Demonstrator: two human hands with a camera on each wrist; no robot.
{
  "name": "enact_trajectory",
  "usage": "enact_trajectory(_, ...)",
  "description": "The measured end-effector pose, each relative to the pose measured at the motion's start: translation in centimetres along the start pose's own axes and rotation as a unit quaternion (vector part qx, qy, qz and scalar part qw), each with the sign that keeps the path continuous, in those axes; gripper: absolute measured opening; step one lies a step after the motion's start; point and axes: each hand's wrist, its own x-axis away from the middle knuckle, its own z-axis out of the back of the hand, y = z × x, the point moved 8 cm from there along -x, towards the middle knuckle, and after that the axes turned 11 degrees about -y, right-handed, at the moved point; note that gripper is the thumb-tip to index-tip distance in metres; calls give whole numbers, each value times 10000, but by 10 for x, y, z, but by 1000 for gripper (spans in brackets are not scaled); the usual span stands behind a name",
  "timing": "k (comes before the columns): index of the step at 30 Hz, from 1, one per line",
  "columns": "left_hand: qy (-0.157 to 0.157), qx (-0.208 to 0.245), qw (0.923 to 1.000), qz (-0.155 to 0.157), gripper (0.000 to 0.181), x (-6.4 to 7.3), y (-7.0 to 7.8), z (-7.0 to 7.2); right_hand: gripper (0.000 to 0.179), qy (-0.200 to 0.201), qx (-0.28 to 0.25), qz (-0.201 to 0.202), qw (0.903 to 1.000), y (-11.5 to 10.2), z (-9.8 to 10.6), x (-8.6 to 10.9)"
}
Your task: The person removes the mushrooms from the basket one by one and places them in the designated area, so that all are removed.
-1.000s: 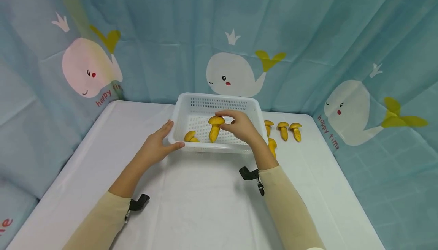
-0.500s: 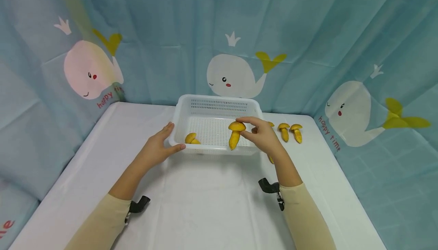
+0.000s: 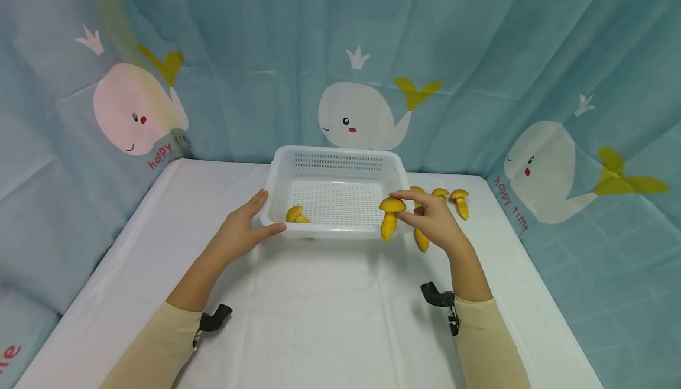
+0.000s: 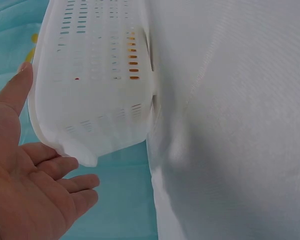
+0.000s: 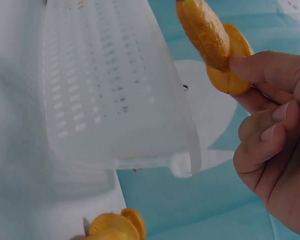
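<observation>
My right hand (image 3: pixel 438 223) pinches a yellow mushroom (image 3: pixel 390 217) by its cap between thumb and forefinger, stem hanging down. It is in front of the right end of a white perforated plastic basket (image 3: pixel 335 230). In the right wrist view, the mushroom (image 5: pixel 205 32) appears beside the basket's rim, apart from it. My left hand (image 3: pixel 242 232) rests at the basket's left front corner, thumb along the front rim and fingers spread on the left side. Inside, another yellow mushroom (image 3: pixel 295 214) lies near the left front, partly hidden by the wall.
Several yellow mushrooms lie on the white-covered table to the basket's right, such as the rightmost mushroom (image 3: pixel 460 203) and a nearer mushroom (image 3: pixel 421 241) below my right hand. A blue whale-print curtain (image 3: pixel 239 81) encloses the table's back and sides.
My right hand has carried the pinched mushroom rightward, from over the basket's middle to its right front corner. My left hand has stayed at the left corner.
</observation>
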Motion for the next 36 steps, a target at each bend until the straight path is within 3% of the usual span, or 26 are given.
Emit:
enact_trajectory(8, 9, 53, 10000, 41, 116, 1, -2, 0, 38, 42, -1, -269, 9996, 12, 22, 10)
enact_trajectory(16, 27, 115, 9999, 48, 110, -1, -6, 0, 40, 240, 57, -255, 9994, 24, 49, 21)
enact_trajectory(22, -8, 108, 9999, 61, 110, -2, -5, 0, 39, 304, 43, -813, 9962, 47, 64, 31)
enact_trajectory(36, -2, 87, 9999, 53, 110, -3, -6, -1, 42, 531, -137, -1399, 9886, 106, 89, 47)
